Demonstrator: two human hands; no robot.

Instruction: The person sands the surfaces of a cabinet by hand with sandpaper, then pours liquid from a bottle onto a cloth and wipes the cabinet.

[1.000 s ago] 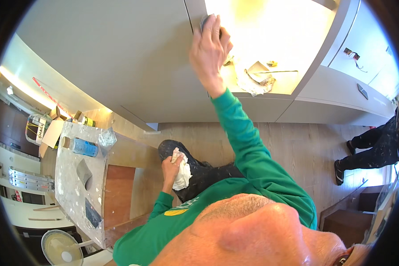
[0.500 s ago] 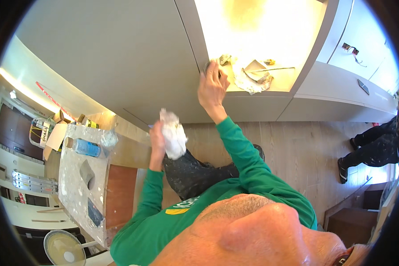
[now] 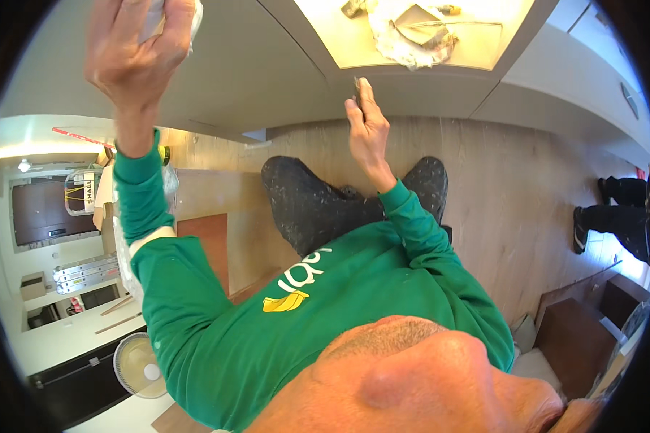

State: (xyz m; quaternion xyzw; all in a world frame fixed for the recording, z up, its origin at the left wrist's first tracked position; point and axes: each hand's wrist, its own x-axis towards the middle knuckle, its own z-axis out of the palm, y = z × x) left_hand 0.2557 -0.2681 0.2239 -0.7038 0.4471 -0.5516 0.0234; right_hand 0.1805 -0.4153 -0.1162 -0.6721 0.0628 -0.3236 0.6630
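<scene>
Raised at the upper left, my left hand point(image 3: 136, 68) grips a crumpled white cloth point(image 3: 153, 20), its fingers curled round it in front of the grey cabinet panel point(image 3: 245, 76). Whether the cloth touches the panel cannot be made out. My right hand point(image 3: 369, 137) is held just below the lit cabinet niche point(image 3: 477, 54), away from its edge. Between its thumb and fingers is a small, thin dark piece point(image 3: 356, 88), seen edge-on, so its kind is unclear.
Inside the niche lie crumpled white wrapping point(image 3: 397, 47) and a thin rod point(image 3: 473, 24). A dusty worktable stands at my left, with a ladder point(image 3: 87, 273) and a fan point(image 3: 139, 366) beyond. Another person's dark-trousered legs point(image 3: 614, 222) are at the far right.
My left hand has lifted the white cloth from beside my knee up to the panel at the upper left. The right hand has come away from the niche's edge, toward me.
</scene>
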